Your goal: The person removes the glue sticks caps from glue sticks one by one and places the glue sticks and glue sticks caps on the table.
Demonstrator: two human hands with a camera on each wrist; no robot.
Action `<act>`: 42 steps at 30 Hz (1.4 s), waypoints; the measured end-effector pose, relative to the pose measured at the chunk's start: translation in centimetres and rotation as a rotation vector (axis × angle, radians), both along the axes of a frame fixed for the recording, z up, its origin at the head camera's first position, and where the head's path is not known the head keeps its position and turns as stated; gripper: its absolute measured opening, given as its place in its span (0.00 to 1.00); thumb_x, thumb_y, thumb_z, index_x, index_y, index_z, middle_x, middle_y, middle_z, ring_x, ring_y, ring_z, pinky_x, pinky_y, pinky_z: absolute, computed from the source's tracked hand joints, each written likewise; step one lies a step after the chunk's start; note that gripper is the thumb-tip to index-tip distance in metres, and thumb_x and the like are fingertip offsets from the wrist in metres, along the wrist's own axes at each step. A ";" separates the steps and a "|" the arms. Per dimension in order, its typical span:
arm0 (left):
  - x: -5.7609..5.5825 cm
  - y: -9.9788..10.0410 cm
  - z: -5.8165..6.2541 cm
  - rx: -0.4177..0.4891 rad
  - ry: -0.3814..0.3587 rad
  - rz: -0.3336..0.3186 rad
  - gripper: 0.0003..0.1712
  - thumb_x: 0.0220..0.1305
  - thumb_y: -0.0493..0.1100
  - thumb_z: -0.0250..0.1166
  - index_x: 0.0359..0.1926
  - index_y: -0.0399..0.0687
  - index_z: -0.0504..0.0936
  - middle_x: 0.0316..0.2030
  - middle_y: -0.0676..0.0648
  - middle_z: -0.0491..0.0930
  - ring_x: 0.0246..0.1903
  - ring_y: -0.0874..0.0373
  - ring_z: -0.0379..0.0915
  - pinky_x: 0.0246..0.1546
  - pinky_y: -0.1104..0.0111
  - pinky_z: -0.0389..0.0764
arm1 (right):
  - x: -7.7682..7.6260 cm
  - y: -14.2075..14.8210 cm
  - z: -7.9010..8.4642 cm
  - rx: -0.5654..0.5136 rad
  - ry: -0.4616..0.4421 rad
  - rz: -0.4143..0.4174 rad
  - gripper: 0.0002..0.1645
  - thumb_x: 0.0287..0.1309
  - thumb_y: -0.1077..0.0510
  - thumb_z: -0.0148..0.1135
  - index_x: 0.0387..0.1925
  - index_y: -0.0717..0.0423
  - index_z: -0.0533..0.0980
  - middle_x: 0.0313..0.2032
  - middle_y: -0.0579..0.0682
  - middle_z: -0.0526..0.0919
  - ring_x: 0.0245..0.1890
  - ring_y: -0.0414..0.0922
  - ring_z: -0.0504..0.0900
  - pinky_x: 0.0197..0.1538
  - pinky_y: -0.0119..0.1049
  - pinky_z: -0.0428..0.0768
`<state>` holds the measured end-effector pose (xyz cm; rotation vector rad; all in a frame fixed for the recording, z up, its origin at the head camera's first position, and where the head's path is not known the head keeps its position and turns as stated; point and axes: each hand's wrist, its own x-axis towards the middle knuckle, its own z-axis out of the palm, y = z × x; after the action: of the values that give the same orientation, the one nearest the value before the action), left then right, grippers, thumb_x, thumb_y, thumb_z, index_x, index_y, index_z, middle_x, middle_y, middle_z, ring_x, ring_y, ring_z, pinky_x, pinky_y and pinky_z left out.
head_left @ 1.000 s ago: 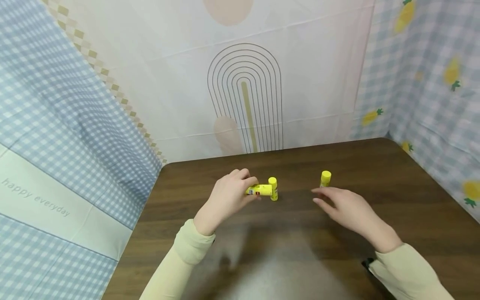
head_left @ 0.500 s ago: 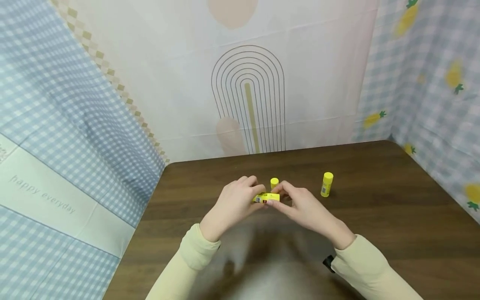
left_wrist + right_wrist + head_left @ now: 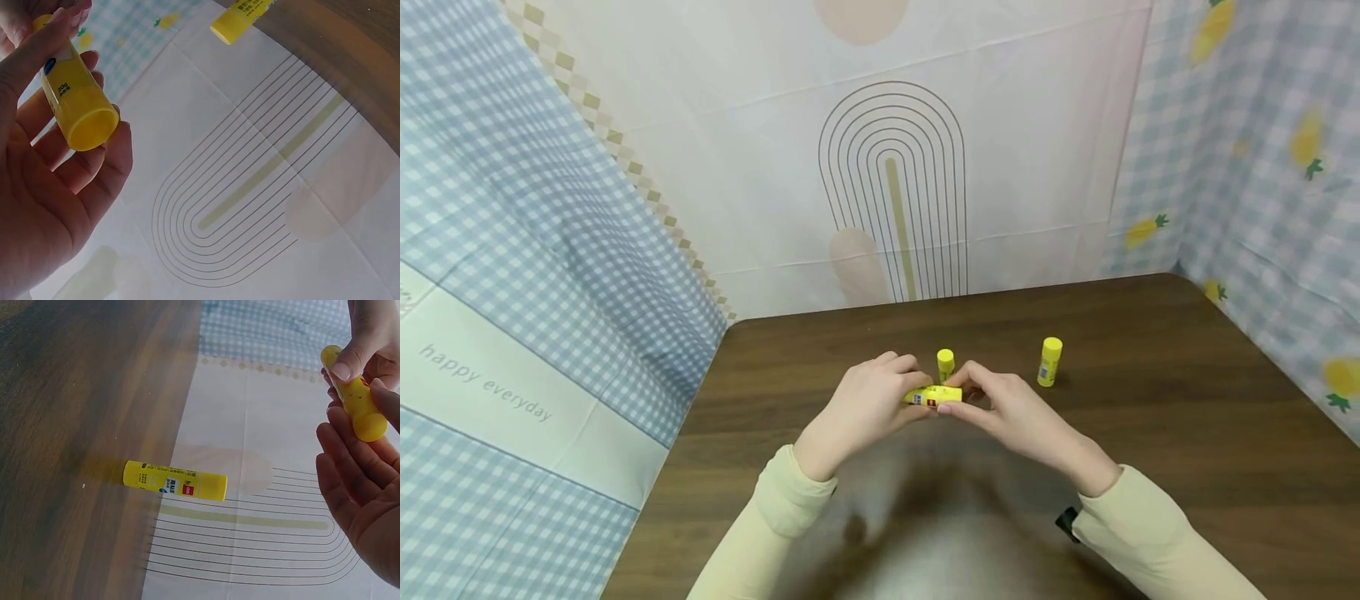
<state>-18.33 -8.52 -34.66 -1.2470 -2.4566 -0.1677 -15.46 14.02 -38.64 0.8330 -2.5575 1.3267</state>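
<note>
Pinching glue stick (image 3: 937, 395) in left hand (image 3: 869, 403) and right hand (image 3: 1015, 413), just below frame centre; judged a two-handed handling step. Probably calls next for steady grip at both ends.

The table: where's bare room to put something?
On the table, it's bare right of the right glue stick, and from the left edge to the left hand. Crowded: the middle, around the held glue stick, right hand and rear glue stick.

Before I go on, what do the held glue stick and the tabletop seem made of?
The held glue stick: likely smooth plastic, satin; its recessed end has a thin rim. The tabletop: wood or wood-look laminate, faint sheen; brown grain and pale glare show.
</note>
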 end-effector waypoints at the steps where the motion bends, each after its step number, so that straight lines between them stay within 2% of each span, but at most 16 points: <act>1: 0.0 -0.1 0.0 0.002 -0.003 -0.002 0.14 0.54 0.55 0.78 0.37 0.55 0.88 0.28 0.58 0.73 0.29 0.61 0.68 0.25 0.71 0.72 | 0.0 -0.1 0.0 -0.002 0.005 0.001 0.12 0.63 0.47 0.68 0.43 0.45 0.76 0.34 0.35 0.84 0.35 0.34 0.82 0.40 0.35 0.82; 15: 0.2 -0.5 0.6 -0.019 -0.019 -0.057 0.15 0.55 0.56 0.77 0.38 0.55 0.88 0.31 0.59 0.78 0.30 0.61 0.68 0.26 0.72 0.73 | 0.6 -0.1 0.2 0.033 0.069 -0.010 0.12 0.62 0.52 0.69 0.43 0.46 0.76 0.38 0.35 0.84 0.39 0.34 0.82 0.41 0.35 0.82; 20: 0.3 -0.5 0.6 -0.032 -0.026 -0.061 0.14 0.56 0.57 0.76 0.37 0.57 0.87 0.29 0.59 0.76 0.30 0.61 0.68 0.26 0.72 0.72 | 0.7 -0.1 0.0 0.045 0.094 -0.007 0.12 0.62 0.53 0.70 0.43 0.47 0.76 0.38 0.35 0.84 0.38 0.34 0.81 0.39 0.35 0.82; 29: 0.2 -0.4 0.9 -0.056 0.001 -0.070 0.14 0.56 0.58 0.76 0.36 0.56 0.87 0.28 0.59 0.73 0.29 0.61 0.67 0.24 0.71 0.71 | 0.6 0.1 -0.3 0.035 0.145 0.011 0.13 0.61 0.56 0.71 0.44 0.49 0.75 0.38 0.37 0.84 0.37 0.34 0.81 0.38 0.36 0.82; 34: 0.2 -0.4 1.0 -0.068 0.002 -0.066 0.15 0.56 0.58 0.76 0.35 0.56 0.87 0.28 0.59 0.74 0.29 0.61 0.68 0.25 0.71 0.71 | 0.4 0.1 -0.4 0.039 0.175 0.008 0.13 0.61 0.57 0.71 0.43 0.49 0.75 0.39 0.37 0.84 0.37 0.33 0.80 0.38 0.33 0.81; 42: 0.1 -0.5 1.1 -0.085 0.013 -0.061 0.16 0.55 0.59 0.76 0.37 0.57 0.88 0.28 0.59 0.75 0.29 0.60 0.69 0.25 0.71 0.71 | 0.3 0.0 -0.8 0.047 0.231 0.021 0.14 0.61 0.58 0.71 0.44 0.49 0.74 0.40 0.38 0.83 0.40 0.35 0.82 0.41 0.35 0.82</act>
<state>-18.24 -8.99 -33.57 -1.3547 -2.4390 -0.0716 -15.20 14.00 -39.39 0.9632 -2.4139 1.1071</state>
